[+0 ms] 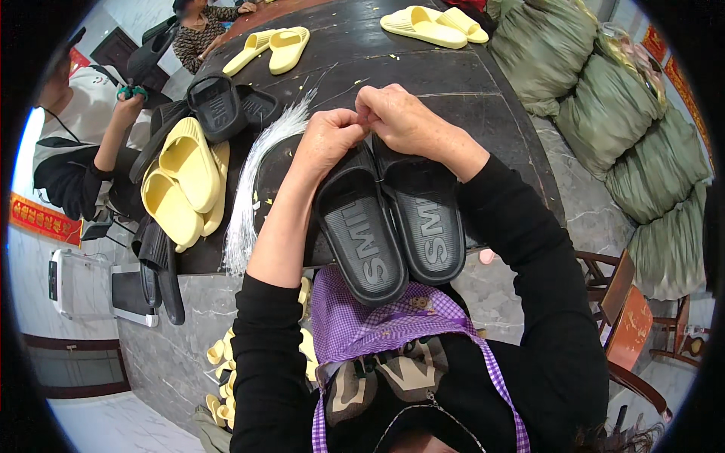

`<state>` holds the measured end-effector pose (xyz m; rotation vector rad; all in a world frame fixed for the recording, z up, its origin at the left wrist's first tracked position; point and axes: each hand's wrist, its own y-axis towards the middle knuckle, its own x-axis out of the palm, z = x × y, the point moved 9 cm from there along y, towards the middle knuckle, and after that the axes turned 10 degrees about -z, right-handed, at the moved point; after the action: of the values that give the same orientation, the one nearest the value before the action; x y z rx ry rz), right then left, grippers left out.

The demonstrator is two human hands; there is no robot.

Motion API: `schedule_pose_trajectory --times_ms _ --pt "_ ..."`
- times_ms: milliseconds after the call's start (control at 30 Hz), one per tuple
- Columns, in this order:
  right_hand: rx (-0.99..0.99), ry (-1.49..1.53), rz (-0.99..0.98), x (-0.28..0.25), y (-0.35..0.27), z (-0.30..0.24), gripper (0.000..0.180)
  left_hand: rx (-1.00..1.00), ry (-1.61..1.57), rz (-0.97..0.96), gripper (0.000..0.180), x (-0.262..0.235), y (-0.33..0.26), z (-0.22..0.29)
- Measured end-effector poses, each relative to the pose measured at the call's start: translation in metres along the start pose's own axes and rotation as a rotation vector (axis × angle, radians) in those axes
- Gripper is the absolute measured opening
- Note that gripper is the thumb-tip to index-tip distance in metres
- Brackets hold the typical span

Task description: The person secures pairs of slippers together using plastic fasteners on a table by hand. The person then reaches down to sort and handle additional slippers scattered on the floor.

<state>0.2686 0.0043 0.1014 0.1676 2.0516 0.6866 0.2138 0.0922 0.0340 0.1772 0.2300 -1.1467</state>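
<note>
My left hand (328,142) and my right hand (414,127) meet over the toe end of a pair of black slide sandals. Thumbs and fingertips of both are pinched together; whatever they grip is too small to make out. The left slide (365,241) and the right slide (427,226) lie side by side, soles down, heels toward me and overhanging the near edge of the dark table (483,121). My hands hide part of their toe ends. Beside my left forearm lies a long bundle of thin white plastic strands (253,170).
Yellow slides (181,181) and black slides (217,106) are piled at the table's left. More yellow pairs (288,50) lie along the far side. Bulging green sacks (604,113) stand at the right, near wooden chairs (623,302). A person at left holds green-handled scissors (132,92).
</note>
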Motion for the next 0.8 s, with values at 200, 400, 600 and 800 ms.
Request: schedule_pose_trajectory --times_ms 200,400,600,800 --pt "0.158 0.077 -0.063 0.007 -0.001 0.023 0.015 -0.001 -0.037 0.021 0.009 0.001 -0.001 -0.001" --pt "0.236 0.210 -0.094 0.008 -0.006 0.036 0.018 0.016 -0.210 0.005 0.011 -0.002 -0.004 -0.005" --pt "0.290 0.248 -0.112 0.006 -0.010 0.057 0.020 0.004 -0.208 0.024 0.012 -0.004 -0.001 -0.007" --pt "0.360 0.055 -0.241 -0.015 -0.018 0.084 0.019 0.114 -0.026 0.191 0.017 -0.025 -0.012 0.010"
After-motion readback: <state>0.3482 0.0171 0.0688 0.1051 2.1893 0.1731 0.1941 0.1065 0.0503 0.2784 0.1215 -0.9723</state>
